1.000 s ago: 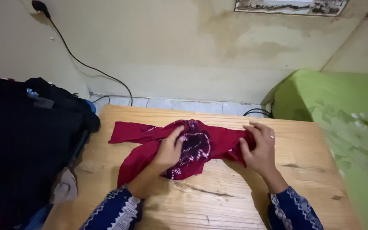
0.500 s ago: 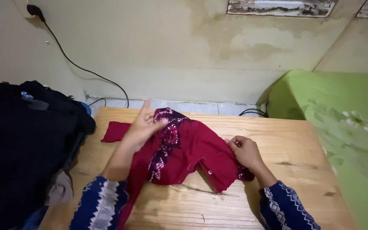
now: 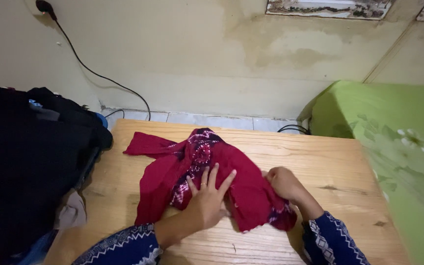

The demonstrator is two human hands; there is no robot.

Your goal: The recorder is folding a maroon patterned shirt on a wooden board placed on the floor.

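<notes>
A red garment (image 3: 192, 162) with a dark purple and white dotted pattern lies crumpled on a wooden table (image 3: 339, 167). My left hand (image 3: 207, 198) lies flat on its near middle, fingers spread, a ring on one finger. My right hand (image 3: 283, 184) is closed on the garment's right edge, pinching the cloth near a patterned corner. Both arms wear dark blue sleeves with white zigzag bands.
A heap of black clothes (image 3: 30, 157) fills the left side and overhangs the table's left edge. A green flowered cloth (image 3: 398, 142) covers something at the right. A black cable (image 3: 99, 76) runs down the stained wall (image 3: 222, 54) to the tiled floor behind.
My left hand came down from the garment's upper left and now presses flat on its middle. The cloth has been folded over and shifted; my right hand keeps hold of the right edge.
</notes>
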